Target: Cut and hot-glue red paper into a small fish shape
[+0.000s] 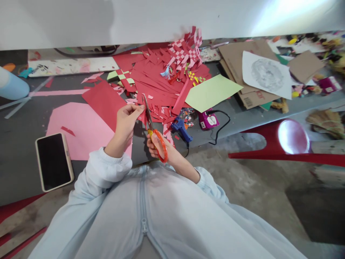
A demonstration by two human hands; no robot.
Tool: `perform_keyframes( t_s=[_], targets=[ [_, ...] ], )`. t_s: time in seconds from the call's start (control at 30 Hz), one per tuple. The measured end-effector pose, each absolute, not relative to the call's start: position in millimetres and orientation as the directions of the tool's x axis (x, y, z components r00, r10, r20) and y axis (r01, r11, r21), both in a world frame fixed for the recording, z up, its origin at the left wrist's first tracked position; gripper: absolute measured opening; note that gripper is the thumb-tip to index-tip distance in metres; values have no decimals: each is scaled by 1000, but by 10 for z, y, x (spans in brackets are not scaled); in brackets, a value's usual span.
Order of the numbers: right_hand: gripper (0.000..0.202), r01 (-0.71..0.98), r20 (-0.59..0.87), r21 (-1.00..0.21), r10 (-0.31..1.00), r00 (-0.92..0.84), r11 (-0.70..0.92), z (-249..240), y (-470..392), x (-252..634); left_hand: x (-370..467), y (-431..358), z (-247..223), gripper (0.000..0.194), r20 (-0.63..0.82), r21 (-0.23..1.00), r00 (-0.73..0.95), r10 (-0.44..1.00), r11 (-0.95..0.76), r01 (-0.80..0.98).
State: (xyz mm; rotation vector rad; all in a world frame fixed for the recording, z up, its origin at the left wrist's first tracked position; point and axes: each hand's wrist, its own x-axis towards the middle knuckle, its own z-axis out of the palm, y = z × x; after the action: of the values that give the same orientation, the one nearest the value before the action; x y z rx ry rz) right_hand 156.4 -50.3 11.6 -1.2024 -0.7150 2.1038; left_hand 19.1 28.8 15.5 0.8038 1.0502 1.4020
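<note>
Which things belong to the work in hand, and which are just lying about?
In use:
- scissors, in right hand
- small red paper piece, in left hand

Likely just lying about:
- phone
- purple box
- printed sheet

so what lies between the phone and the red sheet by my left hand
In the head view, the pink sheet, with a small red scrap on it.
</note>
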Motion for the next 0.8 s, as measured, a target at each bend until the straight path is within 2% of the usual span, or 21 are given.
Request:
perform_keyframes(
  t_s=[0.33, 0.6, 0.8],
  targets=[
    [60, -217, -540, -723, 732, -416, -656, 29, -538, 1598, 201, 287, 156, 41, -100, 927, -116, 988, 50, -373],
    [59, -117, -496, -810, 778, -386, -574, 76, -566, 1633, 206, 283, 161, 43, -116, 927, -120, 986, 64, -369],
    [58, -183, -500, -779, 770, -397, -600, 75, -559, 1650, 188, 297, 155, 41, -120, 933, -112, 986, 74, -351]
  ],
)
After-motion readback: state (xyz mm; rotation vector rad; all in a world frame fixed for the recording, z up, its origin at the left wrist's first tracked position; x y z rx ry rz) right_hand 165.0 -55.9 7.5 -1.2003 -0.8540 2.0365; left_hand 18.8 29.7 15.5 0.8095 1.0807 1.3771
